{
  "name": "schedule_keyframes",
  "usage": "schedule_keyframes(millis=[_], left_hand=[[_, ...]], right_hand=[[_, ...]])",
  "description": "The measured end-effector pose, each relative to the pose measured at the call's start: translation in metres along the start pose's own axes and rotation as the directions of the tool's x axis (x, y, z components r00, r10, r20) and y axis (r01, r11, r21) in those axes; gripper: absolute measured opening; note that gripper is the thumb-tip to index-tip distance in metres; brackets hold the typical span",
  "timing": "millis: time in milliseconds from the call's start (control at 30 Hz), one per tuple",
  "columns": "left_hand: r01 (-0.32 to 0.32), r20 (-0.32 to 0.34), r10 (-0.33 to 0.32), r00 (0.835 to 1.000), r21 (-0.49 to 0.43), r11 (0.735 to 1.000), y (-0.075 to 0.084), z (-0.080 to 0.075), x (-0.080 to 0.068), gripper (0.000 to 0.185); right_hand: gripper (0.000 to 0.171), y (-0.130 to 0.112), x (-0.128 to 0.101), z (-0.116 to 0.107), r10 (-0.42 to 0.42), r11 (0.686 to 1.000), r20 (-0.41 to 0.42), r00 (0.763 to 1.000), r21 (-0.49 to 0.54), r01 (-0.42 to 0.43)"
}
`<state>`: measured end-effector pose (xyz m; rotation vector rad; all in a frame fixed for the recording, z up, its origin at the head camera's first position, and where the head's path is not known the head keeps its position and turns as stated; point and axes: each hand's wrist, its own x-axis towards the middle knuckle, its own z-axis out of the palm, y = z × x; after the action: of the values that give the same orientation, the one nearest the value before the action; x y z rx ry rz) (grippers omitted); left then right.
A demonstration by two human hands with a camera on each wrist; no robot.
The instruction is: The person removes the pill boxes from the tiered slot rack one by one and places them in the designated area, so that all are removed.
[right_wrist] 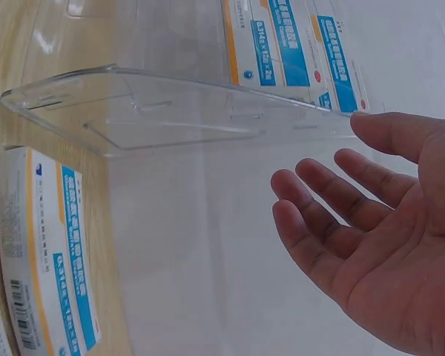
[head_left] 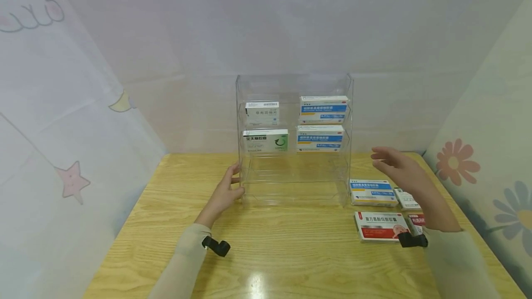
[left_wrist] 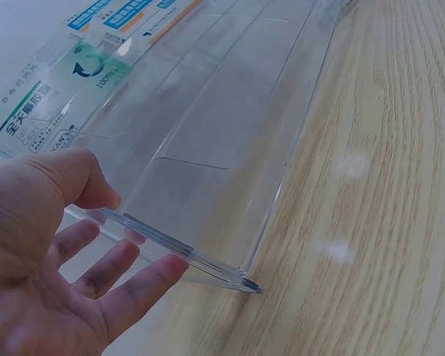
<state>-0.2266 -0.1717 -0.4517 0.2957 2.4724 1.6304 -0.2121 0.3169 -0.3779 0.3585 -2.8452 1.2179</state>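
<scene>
A clear plastic display rack (head_left: pixel 291 182) with tiered shelves stands on the table. My left hand (head_left: pixel 224 194) holds its left side panel near the bottom, the thumb (left_wrist: pixel 96 185) at the panel's edge and the other fingers along the outer face. To the right of the rack, my right hand (head_left: pixel 401 170) hovers in the air with loosely bent fingers and nothing in them. On the upper shelf sit a white medicine box (head_left: pixel 262 113) and a blue-and-white medicine box (head_left: pixel 323 110). Below them are a green-and-white box (head_left: pixel 266 141) and another blue-and-white box (head_left: pixel 319 139).
Right of the rack, a blue-and-white medicine box (head_left: pixel 373 193) and a red-and-white box (head_left: pixel 380 226) lie on the wooden table (head_left: pixel 266 253). Two more boxes beside them are partly hidden by my right forearm. Pale printed cloth (head_left: pixel 266 22) hangs behind and at both sides.
</scene>
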Motion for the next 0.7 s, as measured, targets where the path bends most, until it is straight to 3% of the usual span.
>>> schedule_keyframes(millis=[433, 700], left_hand=[[-0.002, 0.009, 0.002, 1.0, -0.007, 1.0, 0.001, 0.0, 0.0, 0.08], [-0.011, -0.016, 0.01, 1.0, -0.008, 1.0, -0.034, 0.003, 0.016, 0.083]], right_hand=[[0.054, -0.02, 0.024, 0.005, -0.049, 0.999, -0.04, 0.998, -0.002, 0.049], [0.055, -0.033, 0.037, 0.002, -0.049, 0.999, -0.033, 0.998, 0.004, 0.049]])
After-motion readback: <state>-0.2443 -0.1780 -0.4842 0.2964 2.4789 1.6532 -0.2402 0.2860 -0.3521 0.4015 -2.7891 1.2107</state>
